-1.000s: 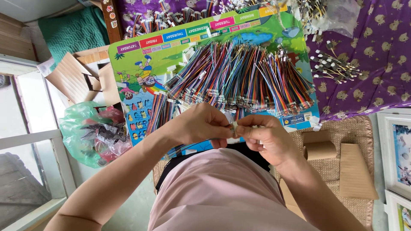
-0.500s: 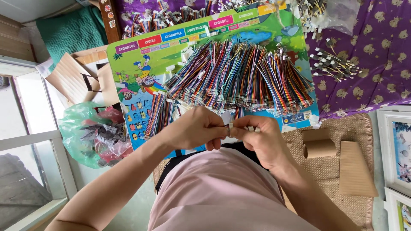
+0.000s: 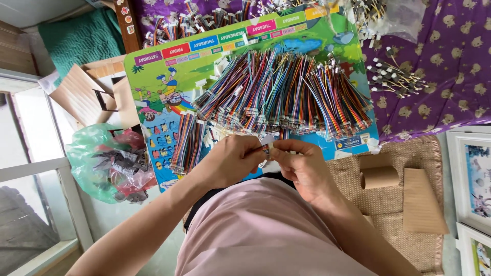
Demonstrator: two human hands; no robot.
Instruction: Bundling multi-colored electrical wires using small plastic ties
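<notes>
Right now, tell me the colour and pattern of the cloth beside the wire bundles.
The cloth is purple with small pale animal shapes repeated across it, best seen in the head view.

The left hand (image 3: 232, 161) and right hand (image 3: 302, 166) meet fingertip to fingertip on a small wire piece (image 3: 267, 148), above the lap and at the near edge of the printed board (image 3: 169, 87). Just beyond this grip the heap of wire bundles (image 3: 286, 94) lies on the board, and a separate bundle (image 3: 185, 140) lies on it to the left. Further left sits a plastic bag (image 3: 102, 163); right of the grip a cardboard roll (image 3: 379, 177) rests on a woven mat (image 3: 404, 199), with loose connectors (image 3: 396, 79) on the cloth (image 3: 450, 61) beyond.
</notes>
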